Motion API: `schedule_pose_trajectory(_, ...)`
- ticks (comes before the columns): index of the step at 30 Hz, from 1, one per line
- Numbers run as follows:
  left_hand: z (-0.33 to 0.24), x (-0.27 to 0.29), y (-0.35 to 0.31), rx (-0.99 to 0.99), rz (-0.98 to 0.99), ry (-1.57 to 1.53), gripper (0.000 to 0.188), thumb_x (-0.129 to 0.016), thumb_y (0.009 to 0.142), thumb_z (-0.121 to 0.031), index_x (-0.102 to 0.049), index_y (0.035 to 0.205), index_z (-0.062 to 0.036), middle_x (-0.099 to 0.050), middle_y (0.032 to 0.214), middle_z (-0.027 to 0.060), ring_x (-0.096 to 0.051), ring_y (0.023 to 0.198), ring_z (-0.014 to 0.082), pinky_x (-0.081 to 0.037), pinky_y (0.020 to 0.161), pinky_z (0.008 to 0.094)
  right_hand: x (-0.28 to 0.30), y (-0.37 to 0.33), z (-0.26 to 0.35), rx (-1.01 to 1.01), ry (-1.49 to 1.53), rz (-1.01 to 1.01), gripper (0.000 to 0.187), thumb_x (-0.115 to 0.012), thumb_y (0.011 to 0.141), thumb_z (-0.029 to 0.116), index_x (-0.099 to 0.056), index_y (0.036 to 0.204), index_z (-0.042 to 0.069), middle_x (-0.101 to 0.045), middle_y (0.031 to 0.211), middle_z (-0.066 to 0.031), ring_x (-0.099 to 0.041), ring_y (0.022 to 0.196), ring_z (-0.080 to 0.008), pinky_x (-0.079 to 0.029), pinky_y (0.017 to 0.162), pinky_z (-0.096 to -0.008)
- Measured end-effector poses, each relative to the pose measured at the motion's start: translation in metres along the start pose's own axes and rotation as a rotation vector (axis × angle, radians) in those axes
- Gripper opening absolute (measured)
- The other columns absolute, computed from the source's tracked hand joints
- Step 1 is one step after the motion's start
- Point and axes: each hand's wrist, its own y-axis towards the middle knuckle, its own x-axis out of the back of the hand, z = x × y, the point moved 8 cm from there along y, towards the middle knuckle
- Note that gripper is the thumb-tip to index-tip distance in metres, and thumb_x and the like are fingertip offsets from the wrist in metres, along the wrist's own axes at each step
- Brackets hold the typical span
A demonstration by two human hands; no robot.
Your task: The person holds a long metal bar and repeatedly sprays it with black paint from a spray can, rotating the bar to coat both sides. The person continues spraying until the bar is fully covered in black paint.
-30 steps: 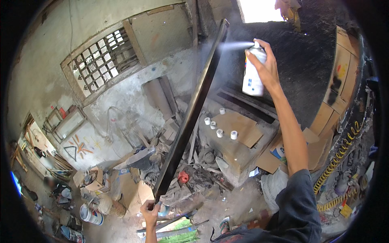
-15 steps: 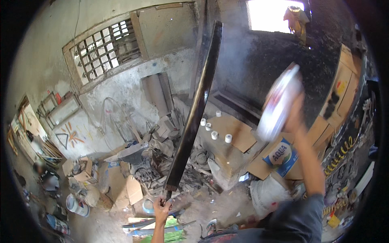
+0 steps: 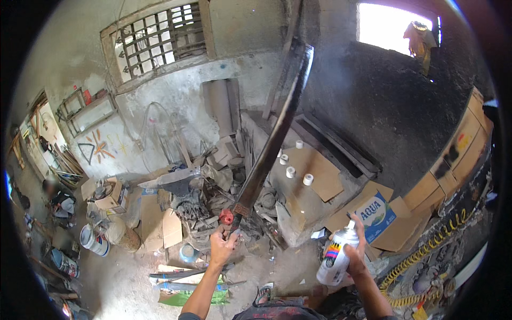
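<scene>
My left hand (image 3: 223, 246) is closed around the thin lower end of a long, curved, glossy dark sword-like piece (image 3: 271, 144). The piece stands tilted, its top leaning right and away from me. A carved-looking brown band (image 3: 243, 209) sits just above my fingers. Beside that band shows a round red thing (image 3: 226, 216); I cannot tell whether it touches the piece. My right hand (image 3: 358, 256) grips a white and silver spray can (image 3: 336, 258) with a colourful label, upright and well apart from the piece. The index finger is raised beside its white nozzle.
Several small white cylinders (image 3: 290, 172) stand on cardboard over a concrete ledge (image 3: 293, 216). A printed cardboard box (image 3: 376, 216) lies beyond my right hand, near a yellow coiled hose (image 3: 410, 264). Buckets (image 3: 95, 240) stand at left. A person (image 3: 63, 202) is at the far left.
My right hand has come down from its raised, blurred position, bringing the spray can lower and nearer to me. The dark piece appears further right, tilted more; the whole view has shifted too.
</scene>
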Motion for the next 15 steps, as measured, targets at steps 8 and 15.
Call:
schedule_pose_trajectory(8, -0.017, 0.009, 0.001, -0.151, -0.092, 0.383, 0.016, -0.072, 0.086, -0.012, -0.061, 0.084, -0.0016, -0.057, 0.065, -0.002, -0.046, 0.055, 0.0045, -0.037, 0.05, 0.0243, -0.045, -0.062, -0.014, -0.013, -0.094, 0.081, 0.085, -0.06, 0.092, 0.055, -0.024, 0.153, 0.009, -0.06, 0.105, -0.0109, -0.062, 0.081, -0.0176, -0.054, 0.07, -0.0327)
schedule_pose_trajectory(15, -0.028, 0.018, 0.01, -0.216, -0.081, 0.407, 0.023, -0.075, 0.081, -0.017, -0.064, 0.092, 0.0007, -0.057, 0.069, 0.0038, -0.042, 0.063, 0.0092, -0.039, 0.057, 0.0281, -0.044, -0.06, -0.009, -0.07, 0.205, -0.361, 0.079, -0.058, 0.092, 0.05, -0.026, 0.154, 0.012, -0.059, 0.098, -0.0099, -0.06, 0.078, -0.0165, -0.055, 0.069, -0.0316)
